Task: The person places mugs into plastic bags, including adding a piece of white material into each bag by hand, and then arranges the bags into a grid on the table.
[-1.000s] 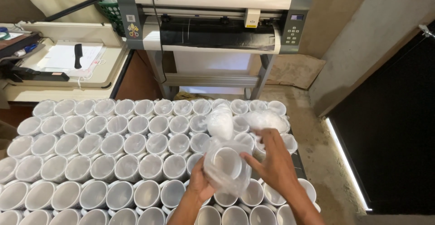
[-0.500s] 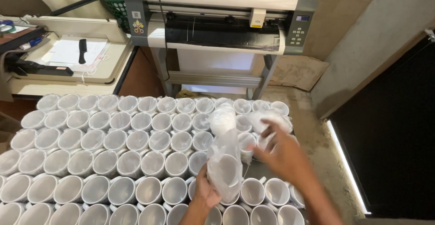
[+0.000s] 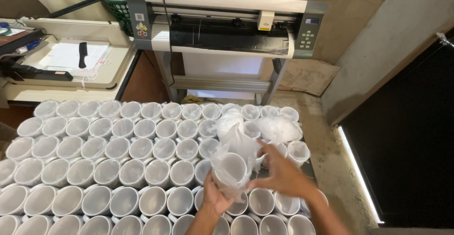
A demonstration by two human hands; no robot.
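Observation:
My left hand (image 3: 215, 195) grips a white mug wrapped in a clear plastic bag (image 3: 231, 166), held above a dense field of white mugs (image 3: 118, 154). My right hand (image 3: 279, 173) is at the mug's right side, fingers spread and touching the plastic. The bag's loose top sticks up above the mug. A second crumpled clear plastic bag (image 3: 276, 128) lies on the mugs just beyond my right hand. Many of the mugs in the rows are covered in plastic.
A large grey cutting plotter on a stand (image 3: 222, 24) stands behind the mugs. At the left is a beige flat press machine (image 3: 71, 62) with a black comb on it. A concrete wall and a dark opening (image 3: 402, 135) are at the right.
The view has tilted slightly. My left hand has turned the bagged mug so its mouth faces me more, and my right hand has moved in against the plastic at its right side.

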